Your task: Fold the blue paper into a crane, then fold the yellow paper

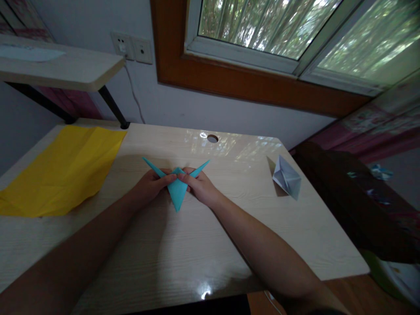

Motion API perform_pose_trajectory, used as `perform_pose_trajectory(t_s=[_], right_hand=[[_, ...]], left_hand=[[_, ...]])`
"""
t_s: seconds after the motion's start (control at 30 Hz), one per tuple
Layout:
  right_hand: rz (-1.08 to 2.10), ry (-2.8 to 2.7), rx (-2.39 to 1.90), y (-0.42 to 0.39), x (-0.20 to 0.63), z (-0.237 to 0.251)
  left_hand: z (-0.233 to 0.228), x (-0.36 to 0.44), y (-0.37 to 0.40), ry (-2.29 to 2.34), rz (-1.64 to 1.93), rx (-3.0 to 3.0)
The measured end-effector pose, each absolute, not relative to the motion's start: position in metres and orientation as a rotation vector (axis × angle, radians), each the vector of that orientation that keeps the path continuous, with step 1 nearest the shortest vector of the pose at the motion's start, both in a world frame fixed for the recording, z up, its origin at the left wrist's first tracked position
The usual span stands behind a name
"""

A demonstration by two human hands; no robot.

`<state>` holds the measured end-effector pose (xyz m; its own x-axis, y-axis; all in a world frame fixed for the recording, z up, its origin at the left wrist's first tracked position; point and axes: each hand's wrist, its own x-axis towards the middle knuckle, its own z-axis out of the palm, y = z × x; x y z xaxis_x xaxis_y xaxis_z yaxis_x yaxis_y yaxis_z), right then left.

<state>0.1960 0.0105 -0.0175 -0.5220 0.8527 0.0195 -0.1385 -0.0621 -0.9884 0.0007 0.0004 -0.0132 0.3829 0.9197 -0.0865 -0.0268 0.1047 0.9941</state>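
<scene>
A turquoise folded paper crane [177,194] is held between both hands above the middle of the desk. Two narrow points stick out from it, up to the left and up to the right, and a broad triangular flap points down toward me. My left hand [156,181] pinches its left side, thumb on the front near the centre. On the other side my right hand [198,183] grips it the same way, and the two thumbs nearly meet. The fingers behind the paper are mostly hidden.
A yellow sheet [72,166] lies at the desk's left, near a raised shelf [62,72] on black legs. Toward the right edge sits a folded white paper piece [286,177]. The wooden desk [249,218] has a round cable hole [212,138] at the back, below the window.
</scene>
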Motion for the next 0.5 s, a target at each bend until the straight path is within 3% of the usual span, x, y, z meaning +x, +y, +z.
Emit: perform_pose_trajectory(t_s=[0.5], right_hand=[[1.668,-1.335,-0.794,0.0135,0.1945,-0.0230]], left_hand=[[-0.0127,0.0022,0.0023,0.967,0.958,1.221]])
